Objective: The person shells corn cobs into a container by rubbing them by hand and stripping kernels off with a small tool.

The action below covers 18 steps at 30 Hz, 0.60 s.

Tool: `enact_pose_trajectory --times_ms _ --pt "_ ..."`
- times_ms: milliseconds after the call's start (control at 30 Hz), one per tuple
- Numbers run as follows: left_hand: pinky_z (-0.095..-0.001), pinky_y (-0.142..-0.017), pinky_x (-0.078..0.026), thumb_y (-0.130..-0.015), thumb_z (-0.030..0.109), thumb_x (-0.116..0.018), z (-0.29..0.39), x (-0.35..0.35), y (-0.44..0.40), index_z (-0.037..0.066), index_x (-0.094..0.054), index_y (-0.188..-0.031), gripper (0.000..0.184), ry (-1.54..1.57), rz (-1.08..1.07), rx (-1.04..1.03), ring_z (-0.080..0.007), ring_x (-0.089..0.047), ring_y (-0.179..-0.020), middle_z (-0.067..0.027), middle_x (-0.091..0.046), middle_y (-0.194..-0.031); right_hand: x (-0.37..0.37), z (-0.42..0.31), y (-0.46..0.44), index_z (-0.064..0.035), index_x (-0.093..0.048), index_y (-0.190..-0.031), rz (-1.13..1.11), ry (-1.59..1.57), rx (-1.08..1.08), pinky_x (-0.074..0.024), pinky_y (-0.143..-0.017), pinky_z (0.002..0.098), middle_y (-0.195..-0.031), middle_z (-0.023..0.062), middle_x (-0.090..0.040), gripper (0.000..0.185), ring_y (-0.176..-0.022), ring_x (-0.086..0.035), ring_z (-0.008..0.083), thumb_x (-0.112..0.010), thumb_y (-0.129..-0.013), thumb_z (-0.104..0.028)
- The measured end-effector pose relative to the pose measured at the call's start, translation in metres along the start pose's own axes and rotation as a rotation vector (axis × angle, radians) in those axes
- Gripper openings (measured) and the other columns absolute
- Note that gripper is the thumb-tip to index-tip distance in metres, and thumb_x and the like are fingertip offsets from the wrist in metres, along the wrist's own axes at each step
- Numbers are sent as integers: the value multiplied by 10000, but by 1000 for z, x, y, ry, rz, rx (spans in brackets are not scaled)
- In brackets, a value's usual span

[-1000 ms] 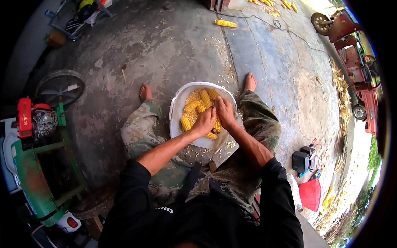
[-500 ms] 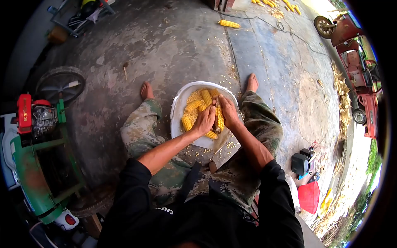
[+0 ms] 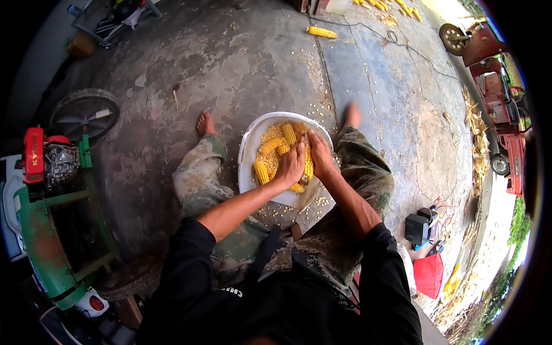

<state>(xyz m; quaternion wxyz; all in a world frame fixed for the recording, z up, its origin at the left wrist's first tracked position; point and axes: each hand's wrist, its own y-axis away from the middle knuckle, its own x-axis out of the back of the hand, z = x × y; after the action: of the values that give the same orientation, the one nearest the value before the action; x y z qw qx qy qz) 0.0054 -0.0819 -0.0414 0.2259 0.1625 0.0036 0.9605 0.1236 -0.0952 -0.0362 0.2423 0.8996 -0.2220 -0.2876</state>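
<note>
A white tub [image 3: 246, 150] stands on the floor between my legs, with loose kernels and several yellow corn cobs [image 3: 269, 146] in it. Over the tub's right half, my left hand [image 3: 291, 164] and my right hand [image 3: 321, 152] are close together, palms facing each other. The fingers of both are pressed round something between them, apparently a corn cob, mostly hidden by the hands. Another cob [image 3: 309, 164] shows just below and between the hands.
Loose kernels lie around the tub. One whole cob [image 3: 322, 32] is on the floor ahead. A green machine with a red engine [image 3: 34, 155] stands at left. Black boxes [image 3: 417, 229] and a red bag [image 3: 428, 275] are at right, a red vehicle [image 3: 493, 86] beyond.
My left hand has moved slightly up and its fingers have straightened along my right hand. The view has shifted a little, and my right foot has blurred with motion.
</note>
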Motion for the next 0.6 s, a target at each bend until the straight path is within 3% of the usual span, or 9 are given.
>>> enact_pose_trajectory --times_ms 167,267,333,433,533,600 --pt "-390 -999 -454 -1060 220 -379 0 2 2 -43 -529 -1319 398 -39 -43 -14 -361 -551 -1233 -251 -568 -1317 8 2 -3 -13 -599 -1129 -94 -108 -2 -522 -723 284 -884 40 -621 357 -781 -607 150 -473 -1037 -334" --pt "-384 -1003 -454 -1062 235 -384 6 4 2 -44 -533 -1309 401 80 -63 67 -344 -570 -1217 -237 -589 -1298 9 -2 -6 12 -595 -1149 -101 -137 -43 -538 -767 298 -884 50 -631 338 -815 -623 163 -484 -1031 -285" --pt "-381 -1016 -447 -1063 246 -388 7 3 2 -46 -509 -1336 417 227 -19 -29 -334 -570 -1224 -221 -597 -1299 8 -5 -7 12 -594 -1144 -93 -162 -49 -536 -758 296 -881 50 -629 335 -810 -619 161 -483 -1031 -283" --pt "-373 -1043 -428 -1069 254 -372 19 9 3 -49 -468 -1382 446 77 -185 125 -330 -540 -1267 -223 -553 -1361 4 -7 -2 9 -597 -1133 -61 -137 -40 -531 -749 292 -875 46 -627 332 -802 -612 157 -489 -1028 -287" --pt "-372 -1041 -426 -1072 260 -364 5 -3 4 -32 -477 -1385 443 71 -32 -41 -318 -534 -1276 -218 -549 -1368 4 -6 -3 -4 -596 -1115 -37 -108 -29 -536 -732 299 -866 47 -626 319 -785 -614 166 -482 -1030 -289" --pt "-365 -1034 -433 -1074 265 -354 -5 -2 1 -20 -475 -1392 444 25 -71 7 -319 -542 -1267 -216 -551 -1366 3 -5 -4 -14 -593 -1103 -40 -127 -38 -544 -716 308 -859 52 -626 306 -772 -618 177 -468 -1036 -285"
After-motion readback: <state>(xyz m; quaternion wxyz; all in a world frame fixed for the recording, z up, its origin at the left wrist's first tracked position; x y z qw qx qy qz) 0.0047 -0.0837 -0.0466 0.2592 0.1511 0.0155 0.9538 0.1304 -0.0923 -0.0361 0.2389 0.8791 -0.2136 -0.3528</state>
